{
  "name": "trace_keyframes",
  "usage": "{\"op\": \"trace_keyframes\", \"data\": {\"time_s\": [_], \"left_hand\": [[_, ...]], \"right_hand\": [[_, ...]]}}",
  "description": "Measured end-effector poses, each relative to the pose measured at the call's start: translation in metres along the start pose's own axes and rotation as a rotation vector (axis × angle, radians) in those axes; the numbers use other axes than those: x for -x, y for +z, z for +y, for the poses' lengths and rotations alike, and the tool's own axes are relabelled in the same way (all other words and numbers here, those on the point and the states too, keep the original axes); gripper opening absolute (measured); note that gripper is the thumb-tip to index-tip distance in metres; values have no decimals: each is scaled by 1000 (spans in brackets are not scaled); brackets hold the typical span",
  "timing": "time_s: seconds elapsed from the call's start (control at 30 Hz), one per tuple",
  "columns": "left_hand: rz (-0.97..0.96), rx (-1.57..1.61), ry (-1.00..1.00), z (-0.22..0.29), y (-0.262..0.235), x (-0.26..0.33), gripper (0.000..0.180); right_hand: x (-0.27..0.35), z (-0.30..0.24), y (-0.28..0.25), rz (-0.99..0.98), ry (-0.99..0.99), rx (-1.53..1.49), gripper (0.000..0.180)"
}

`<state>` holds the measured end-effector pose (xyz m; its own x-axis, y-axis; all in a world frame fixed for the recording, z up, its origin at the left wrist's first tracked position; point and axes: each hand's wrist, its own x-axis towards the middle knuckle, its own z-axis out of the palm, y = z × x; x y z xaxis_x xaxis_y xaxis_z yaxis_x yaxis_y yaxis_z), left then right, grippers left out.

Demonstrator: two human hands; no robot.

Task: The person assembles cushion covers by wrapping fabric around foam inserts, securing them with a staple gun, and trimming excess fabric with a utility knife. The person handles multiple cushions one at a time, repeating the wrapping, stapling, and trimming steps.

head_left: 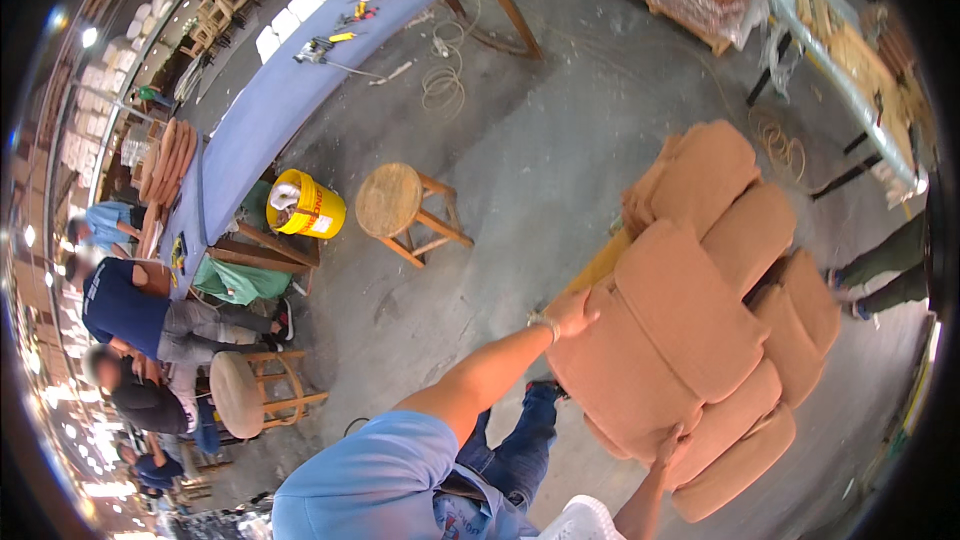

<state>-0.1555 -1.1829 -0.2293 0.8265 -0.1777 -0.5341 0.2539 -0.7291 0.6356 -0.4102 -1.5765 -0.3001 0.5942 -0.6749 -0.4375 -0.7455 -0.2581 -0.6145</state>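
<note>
A terracotta-brown upholstered seat cushion (665, 310), with a seam across it, lies on top of a pile of similar padded pieces. My left hand (574, 314), a band at its wrist, grips the cushion's left edge, with some of the fingers hidden. Along the near edge my right hand (670, 448) holds the same cushion, the thumb and fingers closed at its rim. Other brown padded pieces (750, 235) stick out beyond and to the right of it. Under the pile's left side shows a yellow surface (603, 262).
A round wooden stool (390, 200) stands left of the pile. Beyond it are a yellow bucket (306, 206) and a long blue-covered table (270, 105) with tools. Several people work at the left. At the right are a person's legs (885, 260) and a plastic-wrapped table (840, 50).
</note>
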Motion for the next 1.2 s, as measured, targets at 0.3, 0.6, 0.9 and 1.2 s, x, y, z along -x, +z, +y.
{"op": "trace_keyframes", "data": {"time_s": [0.3,0.6,0.9,1.2], "left_hand": [[-91,137,-31,-123,43,187,53],[315,117,-270,-403,-156,266,52],[1069,410,-620,-526,-305,422,47],[247,190,-681,-600,-191,427,42]], "right_hand": [[89,-51,112,191,-626,-51,34],[260,-217,342,-1012,-154,-188,13],[409,-381,519,-1341,-518,364,25],[405,-386,644,-1167,-486,446,20]]}}
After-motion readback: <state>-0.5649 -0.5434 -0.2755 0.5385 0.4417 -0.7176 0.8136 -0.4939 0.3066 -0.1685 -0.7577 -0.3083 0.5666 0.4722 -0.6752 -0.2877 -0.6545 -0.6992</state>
